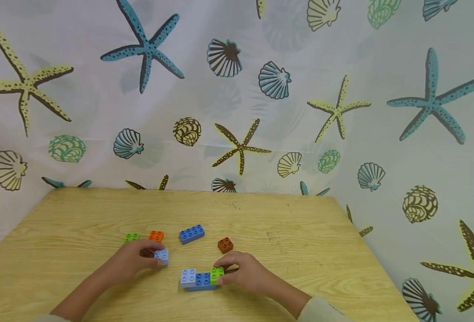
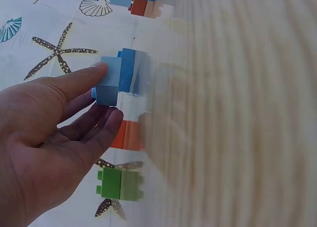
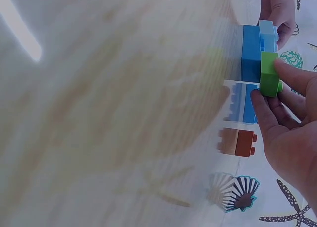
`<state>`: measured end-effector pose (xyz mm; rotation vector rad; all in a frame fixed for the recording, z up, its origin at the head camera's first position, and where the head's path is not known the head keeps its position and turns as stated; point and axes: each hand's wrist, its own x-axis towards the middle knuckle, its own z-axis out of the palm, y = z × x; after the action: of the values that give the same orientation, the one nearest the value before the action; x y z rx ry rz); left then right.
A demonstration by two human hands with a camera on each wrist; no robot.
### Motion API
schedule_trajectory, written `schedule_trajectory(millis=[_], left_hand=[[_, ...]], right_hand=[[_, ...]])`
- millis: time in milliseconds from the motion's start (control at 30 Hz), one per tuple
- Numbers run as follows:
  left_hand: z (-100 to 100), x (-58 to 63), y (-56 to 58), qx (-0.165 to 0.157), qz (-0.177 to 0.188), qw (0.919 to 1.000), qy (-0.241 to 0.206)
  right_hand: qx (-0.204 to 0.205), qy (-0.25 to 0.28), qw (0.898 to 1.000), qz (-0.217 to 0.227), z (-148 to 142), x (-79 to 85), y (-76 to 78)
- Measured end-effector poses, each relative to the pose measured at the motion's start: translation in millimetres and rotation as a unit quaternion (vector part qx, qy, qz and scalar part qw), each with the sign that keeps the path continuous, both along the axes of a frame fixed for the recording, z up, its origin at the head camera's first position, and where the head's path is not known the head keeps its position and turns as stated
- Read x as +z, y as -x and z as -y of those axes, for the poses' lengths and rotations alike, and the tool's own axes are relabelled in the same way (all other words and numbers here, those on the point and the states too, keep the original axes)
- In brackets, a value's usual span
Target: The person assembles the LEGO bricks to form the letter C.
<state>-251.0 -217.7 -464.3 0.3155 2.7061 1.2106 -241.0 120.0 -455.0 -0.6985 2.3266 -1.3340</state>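
My left hand (image 1: 131, 260) pinches a light blue building brick (image 1: 161, 256) between thumb and fingers. Just to its right, a long blue brick (image 1: 202, 280) lies on the table with a second light blue brick (image 1: 188, 277) on its left end. At the opposite end of that blue brick is a lime green brick (image 1: 217, 275), which my right hand (image 1: 247, 273) grips by its sides. In the right wrist view, the thumb and fingertips are on the green brick (image 3: 269, 74), its studs left uncovered. Studs show in the middle of the blue brick, between the two upper bricks.
Beyond the hands lie another long blue brick (image 1: 192, 234), a reddish-brown brick (image 1: 225, 244), an orange brick (image 1: 156, 236) and a green brick (image 1: 131, 237), partly behind my left hand. A curtain (image 1: 237, 94) printed with starfish and shells borders the wooden table (image 1: 301, 232).
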Motion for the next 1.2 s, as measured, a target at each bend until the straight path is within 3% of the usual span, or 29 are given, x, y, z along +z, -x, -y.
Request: schedule_trajectory(millis=[133,333,567,1200], left_hand=[[-6.9,7.5,-8.5,-0.002,0.001,0.9996,-0.028],[-21.5,19.4,-19.8,-0.030,0.008,0.9969,-0.072],[-43.1,27.2,-29.6,-0.048,0.006,0.9959,-0.076],[-58.5,24.7,-34.0,-0.078,0.026,0.9944,-0.067]], right_hand=[[-0.001,-0.003,1.000,0.002,0.3,0.5,0.1],[-0.004,-0.006,1.000,-0.005,1.1,1.4,-0.1],[-0.003,-0.009,1.000,-0.011,1.9,1.9,0.2],[0.000,-0.009,1.000,-0.019,2.0,2.3,-0.9]])
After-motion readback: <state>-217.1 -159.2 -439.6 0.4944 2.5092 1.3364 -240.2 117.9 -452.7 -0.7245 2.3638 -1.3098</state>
